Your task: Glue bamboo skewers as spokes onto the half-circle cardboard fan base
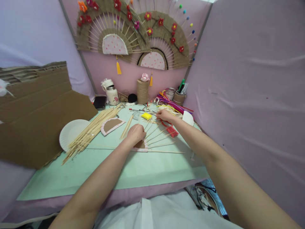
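Note:
A half-round cardboard piece [140, 145] with a pink-white edging lies on the table, and thin wooden sticks [164, 137] fan out from it. My left hand [137, 135] rests over its upper part with fingers curled; what they grip is hidden. Farther back, my right hand [165, 115] is closed in a pinch near the stick ends, and what is in its fingertips is too small to make out. Close to it lie a red packet [172, 131] and a yellow packet [146, 116]. A second half-round piece [112, 126] sits to the left.
A bundle of wooden sticks [92, 130] overlaps a white paper plate [72, 128] beside a large cardboard sheet [35, 127]. Along the back stand a bottle [112, 95], a twine spool [142, 92] and a pen holder [179, 98]. Decorated fans [166, 41] hang behind.

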Tool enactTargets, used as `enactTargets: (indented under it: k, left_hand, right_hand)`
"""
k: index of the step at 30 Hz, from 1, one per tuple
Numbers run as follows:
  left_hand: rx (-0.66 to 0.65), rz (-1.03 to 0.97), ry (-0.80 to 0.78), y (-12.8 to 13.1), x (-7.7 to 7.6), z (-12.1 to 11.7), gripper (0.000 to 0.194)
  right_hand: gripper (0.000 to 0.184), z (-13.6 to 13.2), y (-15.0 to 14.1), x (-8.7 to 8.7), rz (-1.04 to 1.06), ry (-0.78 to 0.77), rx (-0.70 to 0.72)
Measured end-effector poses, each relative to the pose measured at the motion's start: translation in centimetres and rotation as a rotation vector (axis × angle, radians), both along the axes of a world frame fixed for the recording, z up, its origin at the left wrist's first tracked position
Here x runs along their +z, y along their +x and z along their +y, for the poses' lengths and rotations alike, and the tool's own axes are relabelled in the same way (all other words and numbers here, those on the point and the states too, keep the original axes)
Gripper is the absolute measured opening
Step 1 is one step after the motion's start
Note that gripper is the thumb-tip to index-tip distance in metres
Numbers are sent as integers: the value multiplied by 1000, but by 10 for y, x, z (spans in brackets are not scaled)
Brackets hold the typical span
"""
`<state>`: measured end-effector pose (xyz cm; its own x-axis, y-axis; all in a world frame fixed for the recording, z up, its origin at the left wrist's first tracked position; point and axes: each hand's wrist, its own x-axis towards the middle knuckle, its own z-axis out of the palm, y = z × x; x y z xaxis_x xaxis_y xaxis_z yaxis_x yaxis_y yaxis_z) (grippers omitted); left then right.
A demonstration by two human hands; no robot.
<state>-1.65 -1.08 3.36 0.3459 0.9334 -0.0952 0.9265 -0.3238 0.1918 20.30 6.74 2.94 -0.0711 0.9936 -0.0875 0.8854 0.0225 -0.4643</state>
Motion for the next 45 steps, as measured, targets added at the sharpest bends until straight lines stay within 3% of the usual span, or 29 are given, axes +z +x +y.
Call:
enactTargets:
  k: [6,16,28,45]
  left_hand:
    - [52,-4,67,0,-2,12,37]
    - [40,29,20,5,-9,20,26]
    - [75,16,37,-1,-18,23,30]
    - [100,10,8,-1,-12,19,29]
  right_hand:
    - [35,-1,-2,0,20,2,-39]
    - [25,-3,-4,1,42,9,-72]
    - [20,-4,-5,1,77,9,-76]
    - [24,-2,-6,0,101,-9,-86]
